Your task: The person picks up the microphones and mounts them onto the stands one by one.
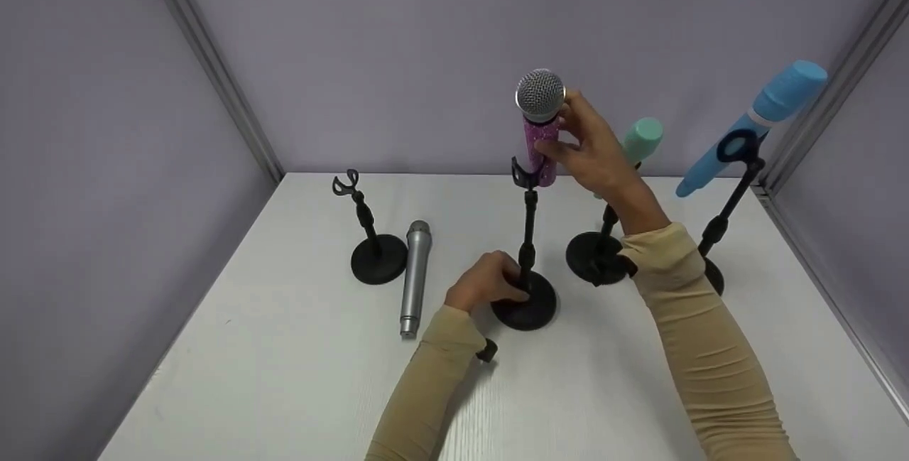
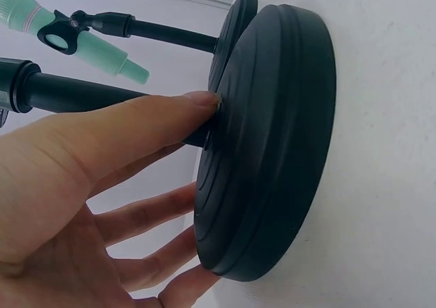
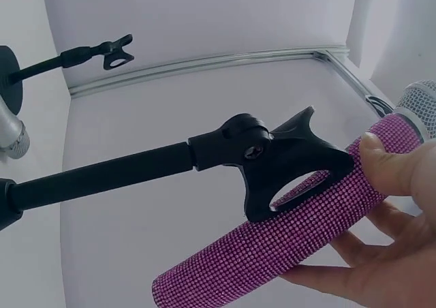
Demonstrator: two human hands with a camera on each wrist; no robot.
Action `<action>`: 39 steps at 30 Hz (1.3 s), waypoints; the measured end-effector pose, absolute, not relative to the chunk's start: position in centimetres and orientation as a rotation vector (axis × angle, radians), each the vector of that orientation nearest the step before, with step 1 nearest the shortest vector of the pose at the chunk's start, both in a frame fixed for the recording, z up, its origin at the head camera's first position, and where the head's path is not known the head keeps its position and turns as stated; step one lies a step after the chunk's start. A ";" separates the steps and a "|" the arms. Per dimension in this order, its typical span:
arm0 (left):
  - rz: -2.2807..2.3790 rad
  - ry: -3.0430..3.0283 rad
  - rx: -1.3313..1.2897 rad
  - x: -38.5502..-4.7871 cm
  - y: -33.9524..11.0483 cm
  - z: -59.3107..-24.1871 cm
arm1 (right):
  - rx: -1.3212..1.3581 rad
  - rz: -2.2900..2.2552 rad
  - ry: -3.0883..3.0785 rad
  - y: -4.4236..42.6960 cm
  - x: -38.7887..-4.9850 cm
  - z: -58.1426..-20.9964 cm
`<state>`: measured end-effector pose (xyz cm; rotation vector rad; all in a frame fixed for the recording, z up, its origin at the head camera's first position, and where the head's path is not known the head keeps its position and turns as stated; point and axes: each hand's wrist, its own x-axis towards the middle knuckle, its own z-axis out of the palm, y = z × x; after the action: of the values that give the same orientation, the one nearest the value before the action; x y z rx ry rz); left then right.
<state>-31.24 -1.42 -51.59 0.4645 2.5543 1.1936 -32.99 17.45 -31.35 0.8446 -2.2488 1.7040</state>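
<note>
A pink-purple microphone [image 1: 541,131] with a silver mesh head leans in the clip [image 3: 296,168] of the middle black stand; its sparkly studded body shows in the right wrist view. My right hand [image 1: 593,152] grips it just below the head, thumb on one side and fingers on the other. Down at the round base [image 1: 536,308] of that stand, my left hand [image 1: 490,280] holds the foot of the pole. In the left wrist view the thumb [image 2: 157,117] lies against the base by the pole, with the other fingers behind.
A silver microphone [image 1: 416,280] lies on the white table [image 1: 284,376], beside a stand with a bare clip [image 1: 380,258]. To the right, a green microphone [image 1: 643,138] and a blue microphone [image 1: 770,113] sit in stands. Grey panels [image 1: 398,56] enclose the back and sides.
</note>
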 end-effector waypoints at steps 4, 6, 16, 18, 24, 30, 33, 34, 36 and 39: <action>1.184 2.560 0.475 -31.2 -1.4 -51.6 | 0.865 1.763 -2.202 17.1 -33.3 -31.4; 1.187 2.561 0.479 -31.3 -1.4 -51.6 | 0.883 1.782 -2.192 17.0 -33.4 -31.4; 1.186 2.573 0.469 -31.2 -1.3 -51.7 | 0.982 1.807 -2.219 16.8 -33.1 -32.0; 1.187 2.571 0.475 -31.2 -1.3 -51.6 | 0.984 1.785 -2.239 16.9 -33.0 -32.1; 1.199 2.552 0.486 -31.2 -1.3 -51.5 | 1.021 1.686 -2.374 17.1 -32.9 -32.6; 1.191 2.561 0.496 -31.2 -1.4 -51.5 | 1.049 1.543 -2.488 16.9 -32.6 -32.9; 1.198 2.551 0.483 -31.2 -1.5 -51.5 | 1.040 1.491 -2.487 16.7 -32.6 -32.9; 1.200 2.548 0.481 -31.2 -1.5 -51.5 | 1.034 1.490 -2.481 16.7 -32.7 -32.9; 1.206 2.542 0.481 -31.3 -1.5 -51.5 | 1.020 1.482 -2.474 16.7 -32.7 -32.9; 1.215 2.540 0.483 -31.3 -1.5 -51.6 | 1.003 1.487 -2.472 16.8 -32.7 -33.0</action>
<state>-31.28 -1.52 -51.60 0.4828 2.5395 1.2154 -32.73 16.81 -32.99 1.0027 -2.4720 1.4870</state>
